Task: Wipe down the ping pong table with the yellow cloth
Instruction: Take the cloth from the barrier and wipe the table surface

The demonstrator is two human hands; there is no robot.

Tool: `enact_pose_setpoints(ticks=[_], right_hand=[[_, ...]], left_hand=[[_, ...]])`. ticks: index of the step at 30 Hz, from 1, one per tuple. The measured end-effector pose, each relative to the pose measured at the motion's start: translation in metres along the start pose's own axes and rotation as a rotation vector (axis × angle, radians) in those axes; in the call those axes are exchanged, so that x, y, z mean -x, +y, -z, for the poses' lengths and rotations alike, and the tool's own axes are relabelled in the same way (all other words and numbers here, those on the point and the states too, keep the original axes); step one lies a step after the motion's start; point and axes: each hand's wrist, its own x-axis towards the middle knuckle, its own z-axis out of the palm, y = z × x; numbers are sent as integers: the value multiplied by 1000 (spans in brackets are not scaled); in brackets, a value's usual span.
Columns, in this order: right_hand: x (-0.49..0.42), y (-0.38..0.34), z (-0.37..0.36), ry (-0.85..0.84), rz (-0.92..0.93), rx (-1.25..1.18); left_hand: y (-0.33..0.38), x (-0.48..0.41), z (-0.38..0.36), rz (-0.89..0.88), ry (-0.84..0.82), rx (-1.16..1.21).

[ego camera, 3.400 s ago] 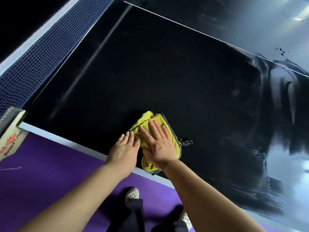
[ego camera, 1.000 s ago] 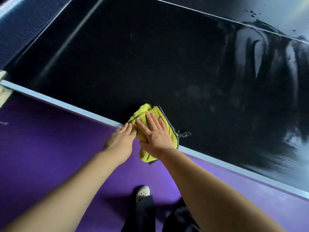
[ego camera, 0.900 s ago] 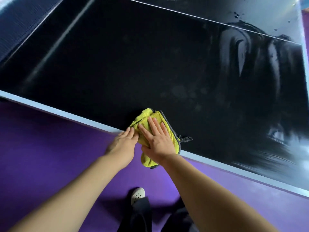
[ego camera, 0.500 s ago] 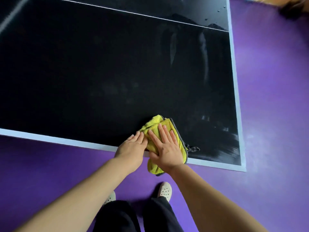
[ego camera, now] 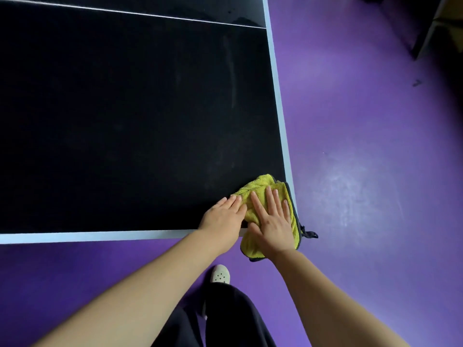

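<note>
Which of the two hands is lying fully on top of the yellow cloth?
The right hand, spread flat on the yellow cloth; the left hand only touches its edge.

The ping pong table (ego camera: 125, 121) fills the upper left of the frame in matt black. A pale blue-white band (ego camera: 87, 236) borders its lower and right sides, and a thin white line (ego camera: 125, 11) crosses it near the top. Faint greyish streaks (ego camera: 231, 71) mark the black toward the upper right. The cloth (ego camera: 258, 186), just right of centre, is bright yellow-green with dark grey edging and a dark loop (ego camera: 309, 234). The floor (ego camera: 363, 146) is purple, with paler patches at right. At bottom centre are a white shoe (ego camera: 220, 274) dotted with holes and black trousers (ego camera: 225, 316).
</note>
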Motion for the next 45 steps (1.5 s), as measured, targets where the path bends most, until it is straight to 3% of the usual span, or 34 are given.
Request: enact_pose_setpoints(ticks=[7,14,25,28,33,45], right_hand=[[-41,-11,13,23,-151,10],[-106,-58,20,90,-311,-78],[-99,-221,-27,-16,190,-5],[-88,-241,-40,-63,309,14],[-90,-227,-41,-37,384,-3],[-153,-70,23,12,247,61]], left_hand=[[-38,23,-4,75,166,98],[-102,69,-17,193,229,201],[-193,115,-9,367,267,174],[-207,113,-6,397,205,137],[-201,98,-11,346,43,47],[-137,-51,44,115,2,96]])
